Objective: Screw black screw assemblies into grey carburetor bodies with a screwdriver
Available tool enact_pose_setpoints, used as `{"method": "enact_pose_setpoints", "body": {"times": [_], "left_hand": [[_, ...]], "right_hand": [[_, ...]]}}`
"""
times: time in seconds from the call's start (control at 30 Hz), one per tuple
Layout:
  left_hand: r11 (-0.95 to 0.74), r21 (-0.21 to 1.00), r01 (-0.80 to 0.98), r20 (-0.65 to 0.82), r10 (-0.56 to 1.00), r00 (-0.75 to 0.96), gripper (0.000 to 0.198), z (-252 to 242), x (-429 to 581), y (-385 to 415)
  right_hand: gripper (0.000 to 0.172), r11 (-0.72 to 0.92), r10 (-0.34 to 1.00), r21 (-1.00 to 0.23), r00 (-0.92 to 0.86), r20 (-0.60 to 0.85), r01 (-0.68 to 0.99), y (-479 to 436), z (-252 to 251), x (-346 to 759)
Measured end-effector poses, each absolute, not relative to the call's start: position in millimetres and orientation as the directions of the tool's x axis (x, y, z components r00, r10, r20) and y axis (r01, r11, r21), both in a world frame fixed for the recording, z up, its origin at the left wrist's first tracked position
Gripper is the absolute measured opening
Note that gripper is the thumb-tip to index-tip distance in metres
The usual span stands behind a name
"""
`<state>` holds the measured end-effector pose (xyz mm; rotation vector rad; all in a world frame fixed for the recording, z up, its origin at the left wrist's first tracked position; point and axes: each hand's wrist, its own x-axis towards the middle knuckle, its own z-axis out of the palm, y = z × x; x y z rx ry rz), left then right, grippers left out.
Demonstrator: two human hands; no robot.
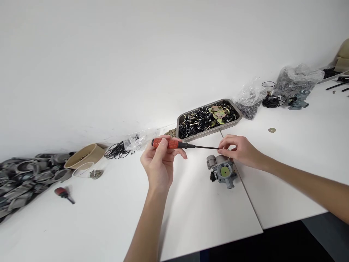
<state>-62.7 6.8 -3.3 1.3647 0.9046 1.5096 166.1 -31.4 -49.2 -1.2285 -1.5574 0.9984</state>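
Note:
My left hand [160, 163] is closed around the red handle of a screwdriver [171, 144], its shaft pointing right. At the tip of that shaft, my right hand [231, 145] has its thumb and fingers pinched together. Whatever sits between those fingertips is too small to make out. Just below the right hand, a grey metal carburetor [223, 171] rests on the white table. A yellowish-green round plate [225, 171] shows inside its bore, and a black fitting juts from its left side.
Behind the hands stands a metal tray [209, 133] of small black and brass parts. A loose disc [272, 130] lies to the right. Another screwdriver [64, 194] lies left, near piled grey castings [27, 178]. Black rings [117, 150], plastic bags [297, 78] and another carburetor [297, 99] line the wall.

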Motion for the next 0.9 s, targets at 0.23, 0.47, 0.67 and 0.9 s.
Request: {"method": "enact_pose_setpoints", "body": {"times": [0.23, 0.47, 0.67, 0.9], "left_hand": [[-0.353, 0.925, -0.141, 0.358, 0.934, 0.013, 0.022, -5, -63, 6], [-0.372, 0.913, -0.169, 0.399, 0.9, 0.177, 0.02, 14, -61, 15], [-0.5, 0.855, -0.136, 0.504, 0.742, 0.443, 0.02, 74, -32, 26], [-0.639, 0.702, -0.314, 0.696, 0.52, 0.496, 0.014, 84, -19, 22]], "right_hand": [[0.017, 0.189, 0.98, -0.944, -0.113, 0.164, 0.27, -31, -50, 166], [0.014, 0.251, 0.967, -0.909, -0.132, 0.219, 0.332, -33, -42, 166], [0.015, 0.186, 0.972, -0.975, -0.169, 0.164, 0.119, -33, -28, 172], [0.013, -0.039, 0.96, -0.974, -0.279, 0.026, -0.224, -30, -31, 175]]}}
